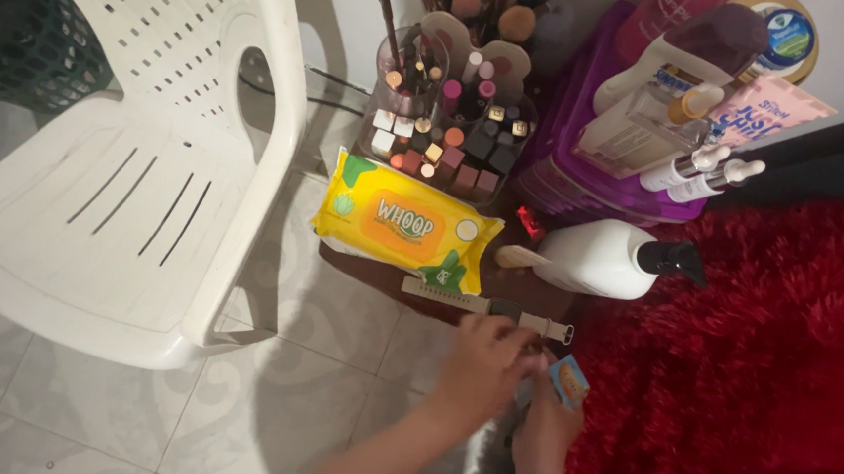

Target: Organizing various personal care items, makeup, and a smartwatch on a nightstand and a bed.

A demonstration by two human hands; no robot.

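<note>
A small blue and orange packet (568, 380) sits low in the frame, right at the edge of the red shaggy rug (749, 369), and both hands are on it. The right hand (545, 436) comes up from below with its fingers clamped around the packet's lower part. The left hand (487, 365) covers it from the left, fingers curled together over the near side, though exactly how they pinch it cannot be told, since the knuckles hide the contact.

As a judgement, the handling looks to be at an early point: the packet appears whole, no torn edge or contents showing, and it is held just above the floor rather than carried anywhere.

Just above the left hand lies a wristwatch with a beige strap (487, 304), stretched flat on a dark mat, untouched. Beyond it rests a yellow pack of wet wipes (403, 224), and to its right a white pump bottle (604, 260) lies on its side, black nozzle pointing at the rug. Further back stands a clear organiser (449, 135) crowded with lipsticks and brushes, beside a purple box (585, 169) stacked with lotion bottles and tubes. Off to the left, well apart from the hands, a white plastic chair (140, 158) stands on the pale tiled floor (133, 405).
</note>
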